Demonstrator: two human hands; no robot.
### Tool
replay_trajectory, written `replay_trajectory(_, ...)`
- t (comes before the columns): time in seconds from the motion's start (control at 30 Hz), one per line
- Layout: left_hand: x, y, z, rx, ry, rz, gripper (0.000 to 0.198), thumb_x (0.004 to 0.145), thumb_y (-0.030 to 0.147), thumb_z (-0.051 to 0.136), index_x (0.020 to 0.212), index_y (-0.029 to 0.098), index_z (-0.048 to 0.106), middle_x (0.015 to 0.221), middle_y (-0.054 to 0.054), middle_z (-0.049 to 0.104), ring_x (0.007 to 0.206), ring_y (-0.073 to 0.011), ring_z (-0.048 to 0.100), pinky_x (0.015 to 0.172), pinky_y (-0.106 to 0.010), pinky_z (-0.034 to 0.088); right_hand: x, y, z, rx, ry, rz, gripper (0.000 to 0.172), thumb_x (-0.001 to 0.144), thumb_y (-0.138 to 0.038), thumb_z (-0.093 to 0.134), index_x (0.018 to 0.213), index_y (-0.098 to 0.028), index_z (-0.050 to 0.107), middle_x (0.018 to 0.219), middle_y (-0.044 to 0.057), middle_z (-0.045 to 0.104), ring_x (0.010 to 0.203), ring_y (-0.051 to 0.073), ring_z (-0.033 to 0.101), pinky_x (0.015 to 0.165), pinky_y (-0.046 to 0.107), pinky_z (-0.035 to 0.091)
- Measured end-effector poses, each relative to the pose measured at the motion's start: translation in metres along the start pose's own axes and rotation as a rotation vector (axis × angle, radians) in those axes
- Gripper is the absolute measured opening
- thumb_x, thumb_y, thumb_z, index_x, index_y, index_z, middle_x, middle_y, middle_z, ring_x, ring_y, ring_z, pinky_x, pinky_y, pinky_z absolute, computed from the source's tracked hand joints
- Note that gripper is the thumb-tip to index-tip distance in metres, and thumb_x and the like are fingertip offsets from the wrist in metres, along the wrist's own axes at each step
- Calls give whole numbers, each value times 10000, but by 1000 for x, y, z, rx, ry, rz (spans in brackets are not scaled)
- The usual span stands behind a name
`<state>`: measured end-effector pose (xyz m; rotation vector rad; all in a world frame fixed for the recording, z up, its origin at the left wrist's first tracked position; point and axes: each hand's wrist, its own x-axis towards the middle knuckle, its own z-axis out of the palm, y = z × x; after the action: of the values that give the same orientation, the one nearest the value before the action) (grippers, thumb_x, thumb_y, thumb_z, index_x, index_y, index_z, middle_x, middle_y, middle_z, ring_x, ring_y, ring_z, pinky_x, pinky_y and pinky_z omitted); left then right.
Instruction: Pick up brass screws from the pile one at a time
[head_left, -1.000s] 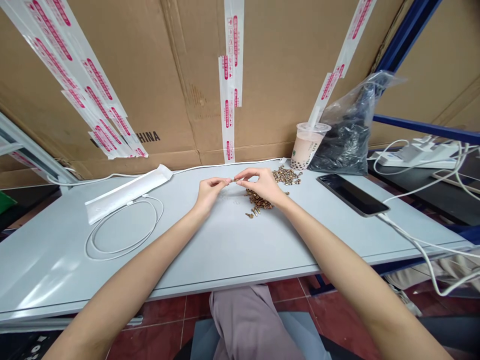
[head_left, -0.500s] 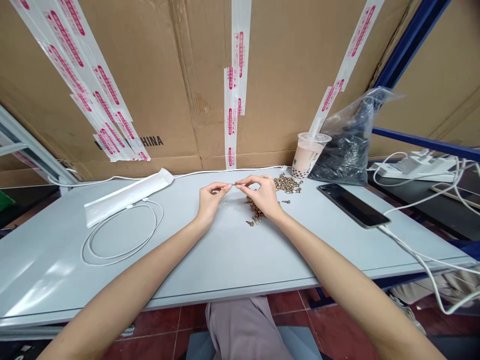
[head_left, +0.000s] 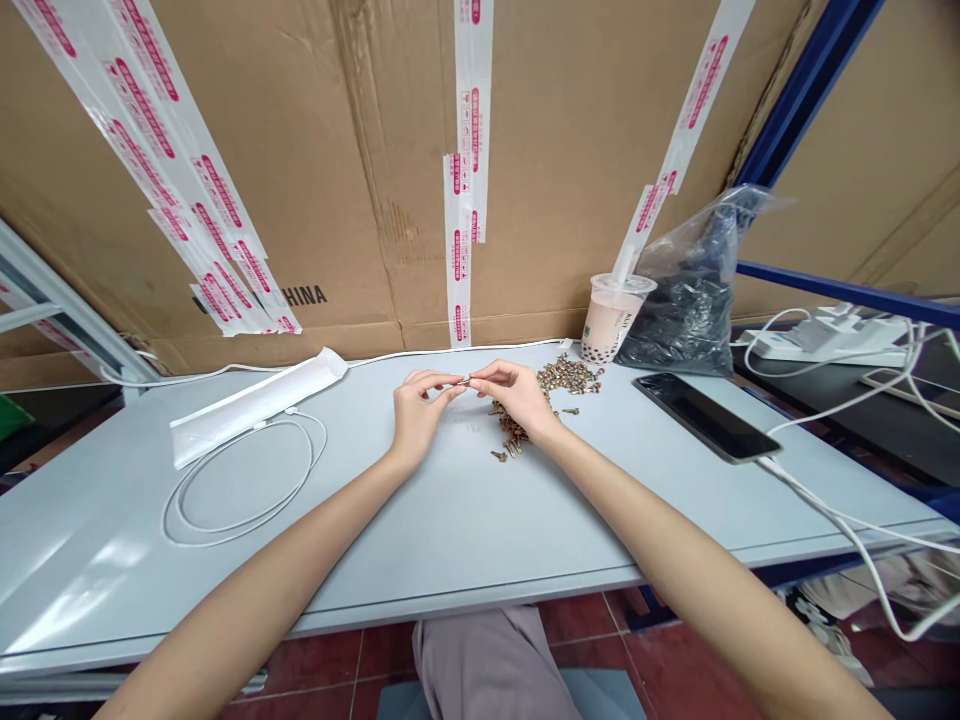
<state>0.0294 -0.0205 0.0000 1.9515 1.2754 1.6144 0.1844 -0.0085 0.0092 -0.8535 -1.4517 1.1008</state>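
My left hand [head_left: 420,407] and my right hand [head_left: 519,394] meet above the middle of the table, both closed in a fingertip pinch. Between their fingertips is a small brass-coloured screw [head_left: 466,381], mostly covered by the fingers. Under and beside my right hand lies a heap of similar screws [head_left: 513,430], partly hidden by that hand. A loose screw [head_left: 499,456] lies at the heap's near edge, and another screw [head_left: 571,411] lies off to its right. Behind my right hand spreads a second pile of small brass-coloured metal pieces [head_left: 570,375], too small to make out singly.
A bubble tea cup [head_left: 611,318] and a clear bag of dark material [head_left: 679,325] stand at the back right. A phone [head_left: 709,417] with a white cable lies right. At left are a white paper sleeve [head_left: 259,407] and a coiled white cable [head_left: 240,525]. Cardboard [head_left: 300,150] walls the back.
My hands have stayed together with the screw, and their fingertips have shifted slightly. The whole view has tilted a little, so the table sits slightly lower.
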Motion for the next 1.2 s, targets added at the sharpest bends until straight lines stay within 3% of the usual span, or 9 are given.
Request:
replay_trajectory(0.23, 0, -5, -4, 183, -35, 249, 139, 777, 299, 599, 855, 226, 689, 830, -19, 684, 799, -168, 545, 764, -330, 416, 2, 1, -2, -61, -15, 39, 224, 623, -347, 695, 683, -155, 598, 742, 40, 651, 634, 119, 563, 626, 269, 454)
replay_trajectory(0.47, 1, -5, -5, 242, -50, 332, 151, 792, 300, 582, 873, 222, 681, 822, -20, 675, 800, -165, 536, 751, -320, 427, 1, 0, -5, -171, -18, -73, 145, 661, -277, 669, 716, -154, 614, 794, 52, 661, 772, 152, 605, 754, 296, 448)
replay_trajectory(0.6, 1, -7, -5, 274, -51, 388, 147, 793, 297, 581, 871, 220, 678, 816, -21, 669, 803, -166, 529, 738, -317, 423, 0, -1, -6, -242, -41, -137, 131, 677, -273, 655, 732, -157, 628, 793, 49, 664, 759, 151, 604, 742, 291, 447)
replay_trajectory(0.9, 2, -9, -7, 297, -46, 409, 159, 801, 301, 570, 885, 218, 676, 822, -26, 669, 799, -165, 526, 742, -321, 410, 2, 0, -6, -124, -66, 12, 183, 658, -301, 664, 762, -158, 620, 745, 39, 649, 697, 138, 587, 653, 264, 444)
replay_trajectory(1.2, 4, -6, -8, 298, -32, 402, 153, 797, 302, 568, 871, 224, 675, 815, -27, 669, 797, -167, 531, 754, -324, 400, 0, -6, -4, -139, -5, -65, 177, 651, -309, 675, 739, -160, 635, 797, 52, 666, 784, 158, 607, 761, 304, 454)
